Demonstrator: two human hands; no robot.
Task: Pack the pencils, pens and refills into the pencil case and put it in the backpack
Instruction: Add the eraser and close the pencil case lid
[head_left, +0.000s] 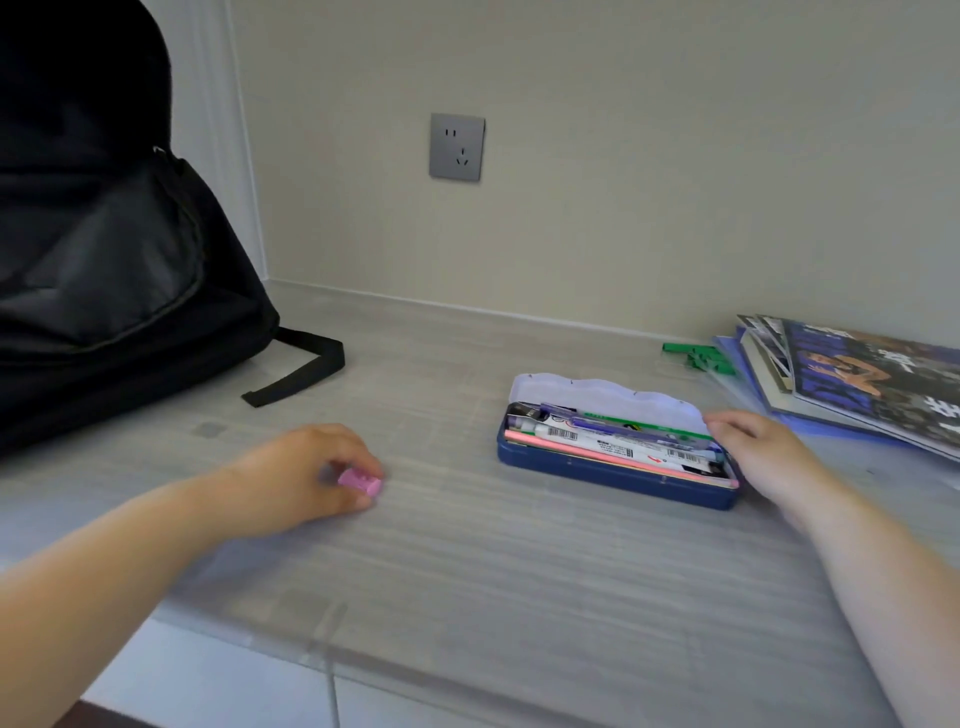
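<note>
Pencil case: the blue pencil case (615, 475) lies open on the worktop (467, 561), right of its middle, with the pale lid (597, 392) raised toward the back edge.
Contents: pens and refills (618, 441) lie lengthwise inside, with a pink pencil (613, 460) along the near side.
Right hand: the right hand (763, 452) rests against the right end of the case, fingers loosely curled and touching the lid's corner, gripping nothing.
Left hand: the left hand (306, 478) is down on the worktop, well apart from the case toward the left, its fingers pinched on a small pink eraser (359, 480).
Backpack: the black backpack (114, 249) stands at the back left corner, unzipped, one strap (301, 369) trailing onto the worktop.
Right back corner: a stack of magazines (857, 384), with green clips (696, 356) just beside it.
Wall: a grey socket (457, 147).
</note>
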